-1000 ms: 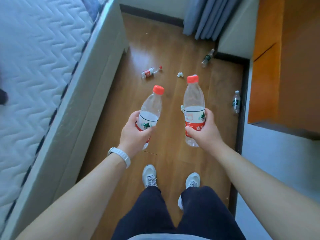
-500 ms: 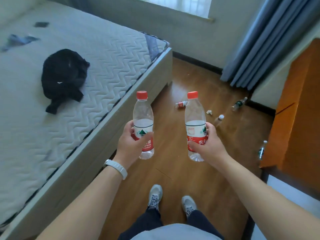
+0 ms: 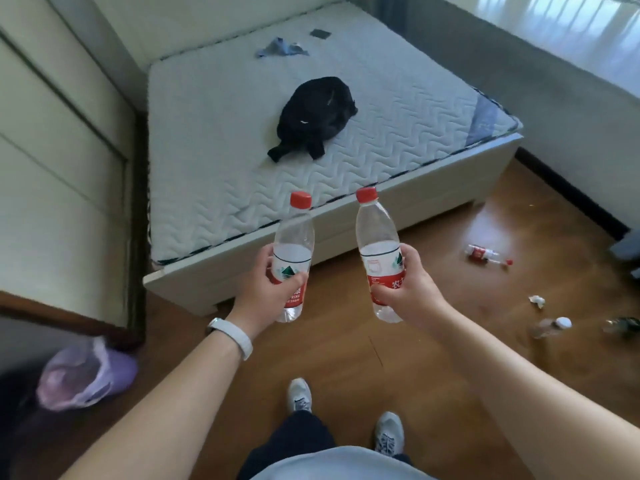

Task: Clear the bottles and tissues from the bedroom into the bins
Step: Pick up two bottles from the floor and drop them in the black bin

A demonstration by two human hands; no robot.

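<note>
The left bottle [image 3: 292, 251] stands upright in the left hand [image 3: 266, 292], fingers curled round its label; the right hand [image 3: 408, 289] clamps the right bottle [image 3: 377, 244] the same way. This looks like the carry to the purple-lined bin [image 3: 86, 372], low and well off to the left of the left hand; next comes a turn that way and a drop into its mouth. Since half a second ago the view has swung left; the bin has appeared, and the fallen bottle [image 3: 485, 254] and tissue [image 3: 536, 301] now lie right of the right hand.
</note>
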